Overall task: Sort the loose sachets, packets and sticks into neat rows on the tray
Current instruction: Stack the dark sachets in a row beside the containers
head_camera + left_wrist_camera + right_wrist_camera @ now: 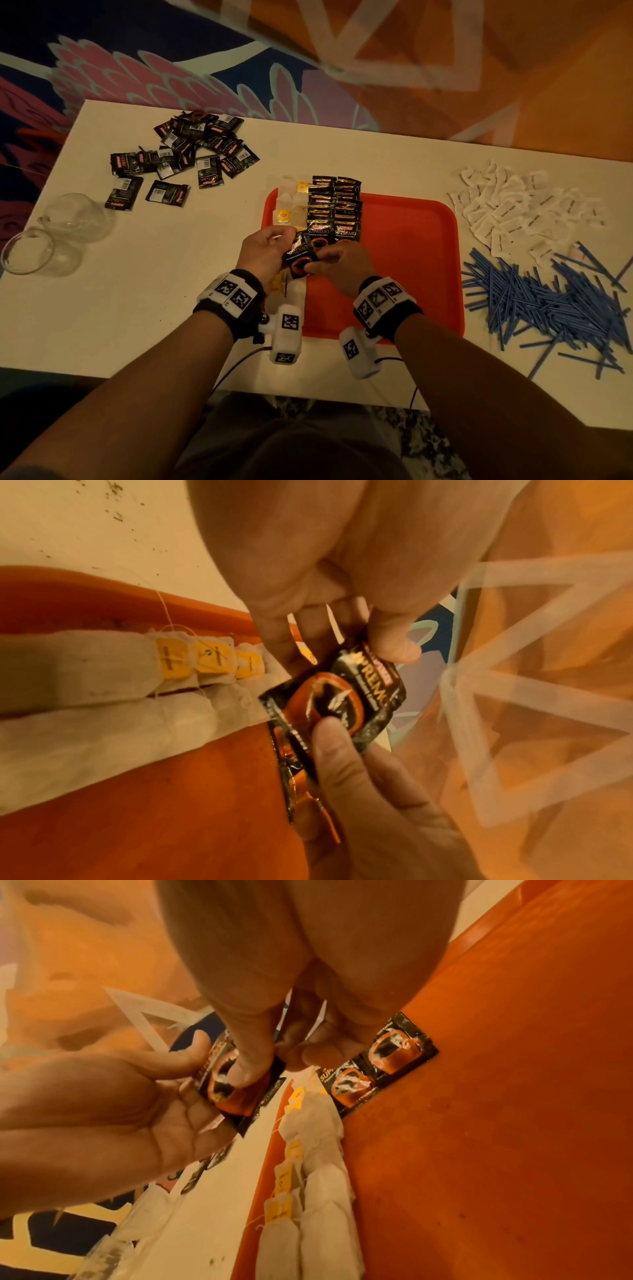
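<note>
Both the left hand (263, 251) and right hand (342, 265) pinch one glossy black-and-orange coffee sachet (301, 257) above the flat orange plastic tray's (411, 260) near-left part.

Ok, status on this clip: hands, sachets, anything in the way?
Left hand and right hand both pinching one black coffee sachet above the tray. Two coffee rows and tea bags laid. Nothing blocking.
</note>
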